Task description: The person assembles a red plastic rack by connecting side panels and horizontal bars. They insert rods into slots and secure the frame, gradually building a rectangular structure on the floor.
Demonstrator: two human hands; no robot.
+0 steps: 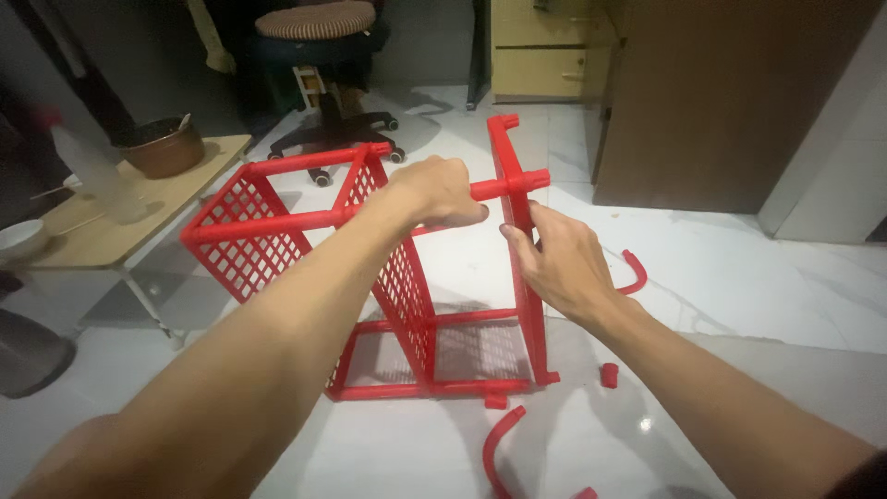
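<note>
Low table [129,242]: standing far left of the left hand, carrying a brown pot [166,148] and a clear bottle [92,171].
Red plastic rack [388,277]: standing on the white floor [739,277], lattice panels sitting below and left of both hands.
Left hand [439,192]: closing around the rack's horizontal red bar [499,189], fingers wrapping it fully.
Upright red post [519,249]: rising just right of the left hand, meeting the bar at a joint.
Right hand [559,263]: touching the post's right side, fingers half-curled, not closing around it.
Curved red piece [499,453]: lying loose below the right hand.
Small red cap [609,374]: lying just below the right wrist.
Second curved piece [636,273]: lying right of the right hand.
</note>
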